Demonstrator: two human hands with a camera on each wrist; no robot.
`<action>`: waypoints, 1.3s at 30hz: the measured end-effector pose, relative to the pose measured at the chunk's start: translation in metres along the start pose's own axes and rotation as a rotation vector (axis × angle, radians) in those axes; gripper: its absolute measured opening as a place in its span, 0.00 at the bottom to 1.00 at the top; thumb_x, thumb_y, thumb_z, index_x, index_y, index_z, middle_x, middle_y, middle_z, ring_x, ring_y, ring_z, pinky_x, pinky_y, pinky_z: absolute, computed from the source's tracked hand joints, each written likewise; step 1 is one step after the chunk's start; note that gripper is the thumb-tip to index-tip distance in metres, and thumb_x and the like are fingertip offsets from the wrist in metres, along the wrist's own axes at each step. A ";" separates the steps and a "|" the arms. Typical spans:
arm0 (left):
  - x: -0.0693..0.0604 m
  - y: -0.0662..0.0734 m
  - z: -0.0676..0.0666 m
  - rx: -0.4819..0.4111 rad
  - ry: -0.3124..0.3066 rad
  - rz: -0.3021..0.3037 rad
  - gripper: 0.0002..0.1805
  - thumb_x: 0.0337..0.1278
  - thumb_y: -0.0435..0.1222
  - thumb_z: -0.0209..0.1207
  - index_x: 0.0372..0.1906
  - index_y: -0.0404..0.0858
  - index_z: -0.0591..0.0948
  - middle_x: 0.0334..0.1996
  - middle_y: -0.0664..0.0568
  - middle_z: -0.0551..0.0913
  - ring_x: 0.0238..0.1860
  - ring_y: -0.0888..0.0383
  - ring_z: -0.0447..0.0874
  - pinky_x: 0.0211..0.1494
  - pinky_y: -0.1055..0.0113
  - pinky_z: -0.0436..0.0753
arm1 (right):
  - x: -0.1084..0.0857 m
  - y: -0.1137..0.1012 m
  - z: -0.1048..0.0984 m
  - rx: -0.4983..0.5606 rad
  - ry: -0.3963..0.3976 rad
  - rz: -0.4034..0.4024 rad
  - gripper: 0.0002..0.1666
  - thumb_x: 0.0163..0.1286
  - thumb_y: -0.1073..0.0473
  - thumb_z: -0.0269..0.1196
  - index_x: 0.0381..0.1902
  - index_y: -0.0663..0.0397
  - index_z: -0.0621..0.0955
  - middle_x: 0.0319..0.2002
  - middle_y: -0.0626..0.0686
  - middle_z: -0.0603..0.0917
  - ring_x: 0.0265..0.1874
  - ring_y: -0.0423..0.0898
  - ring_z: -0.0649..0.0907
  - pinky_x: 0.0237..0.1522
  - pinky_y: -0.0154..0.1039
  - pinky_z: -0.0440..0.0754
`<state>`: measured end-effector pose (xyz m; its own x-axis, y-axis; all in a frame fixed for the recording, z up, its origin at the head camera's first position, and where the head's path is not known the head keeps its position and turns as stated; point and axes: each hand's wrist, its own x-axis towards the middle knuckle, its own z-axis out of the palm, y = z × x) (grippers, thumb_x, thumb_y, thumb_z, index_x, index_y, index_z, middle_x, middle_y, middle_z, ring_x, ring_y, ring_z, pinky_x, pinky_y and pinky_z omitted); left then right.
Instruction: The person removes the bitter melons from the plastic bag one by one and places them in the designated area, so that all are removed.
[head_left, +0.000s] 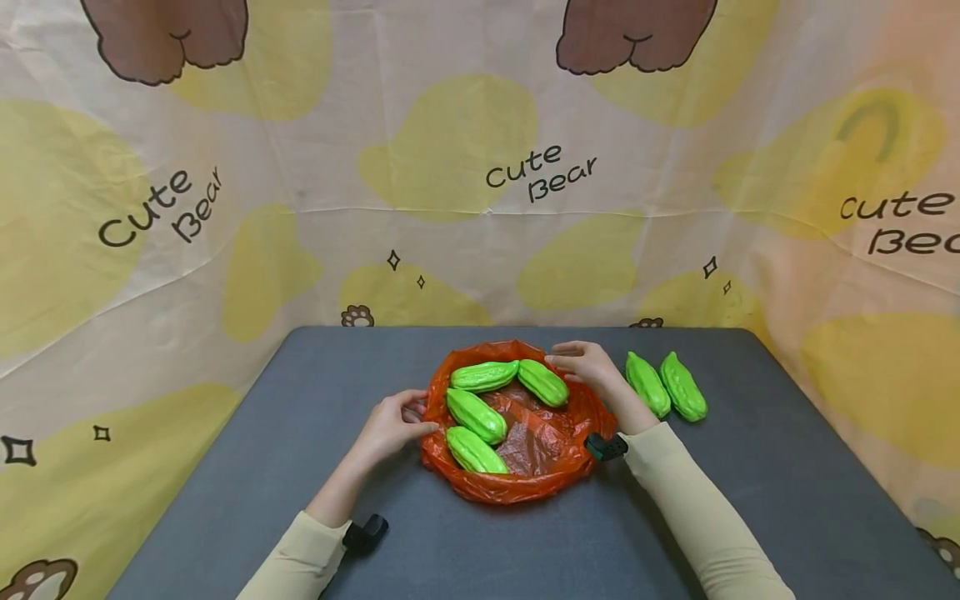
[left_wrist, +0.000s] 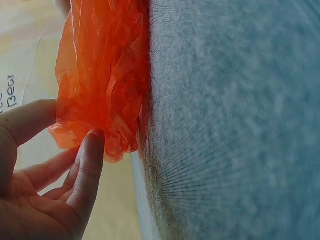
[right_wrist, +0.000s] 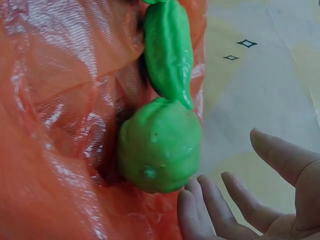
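An orange-red plastic bag (head_left: 501, 492) sits on the table with its mouth spread wide. Several bright green, ridged bitter melons (head_left: 477, 417) lie inside along its left and far sides. My left hand (head_left: 393, 427) is at the bag's left rim, thumb and fingers apart and touching the crinkled plastic (left_wrist: 97, 75). At the far right rim is my right hand (head_left: 588, 365), its fingers extended beside the nearest bitter melon (right_wrist: 160, 145). In the right wrist view those fingertips (right_wrist: 189, 205) are against the bag's edge, and the thumb stands away.
Two more bitter melons (head_left: 665, 386) lie side by side on the grey table (head_left: 352, 367), right of the bag and beyond the right forearm. A printed cloth backdrop (head_left: 450, 275) rises behind the table and along both sides.
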<state>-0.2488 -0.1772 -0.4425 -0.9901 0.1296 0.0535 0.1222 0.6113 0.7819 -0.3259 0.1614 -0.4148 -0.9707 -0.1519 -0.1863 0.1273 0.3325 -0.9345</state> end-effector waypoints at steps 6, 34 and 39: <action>0.001 -0.002 0.000 0.002 0.002 -0.005 0.31 0.44 0.39 0.71 0.57 0.36 0.77 0.38 0.49 0.83 0.33 0.59 0.80 0.32 0.67 0.77 | 0.001 0.004 0.004 -0.053 -0.001 0.015 0.32 0.66 0.54 0.62 0.64 0.61 0.70 0.63 0.65 0.71 0.60 0.59 0.74 0.60 0.52 0.72; 0.000 -0.002 -0.002 0.002 -0.001 0.012 0.31 0.44 0.39 0.71 0.58 0.35 0.77 0.38 0.48 0.83 0.33 0.59 0.80 0.32 0.68 0.78 | 0.006 0.020 0.025 -0.287 0.034 0.009 0.37 0.56 0.53 0.70 0.61 0.61 0.73 0.60 0.65 0.72 0.49 0.54 0.77 0.43 0.42 0.77; 0.000 -0.002 -0.002 0.009 0.001 0.013 0.31 0.44 0.38 0.71 0.58 0.35 0.77 0.38 0.48 0.83 0.32 0.59 0.80 0.32 0.68 0.78 | 0.007 0.019 0.025 -0.301 0.036 0.008 0.37 0.56 0.53 0.71 0.61 0.62 0.73 0.59 0.65 0.73 0.49 0.54 0.77 0.44 0.42 0.77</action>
<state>-0.2494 -0.1797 -0.4430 -0.9885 0.1367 0.0640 0.1355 0.6167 0.7754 -0.3253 0.1435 -0.4414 -0.9772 -0.1168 -0.1772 0.0741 0.5950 -0.8003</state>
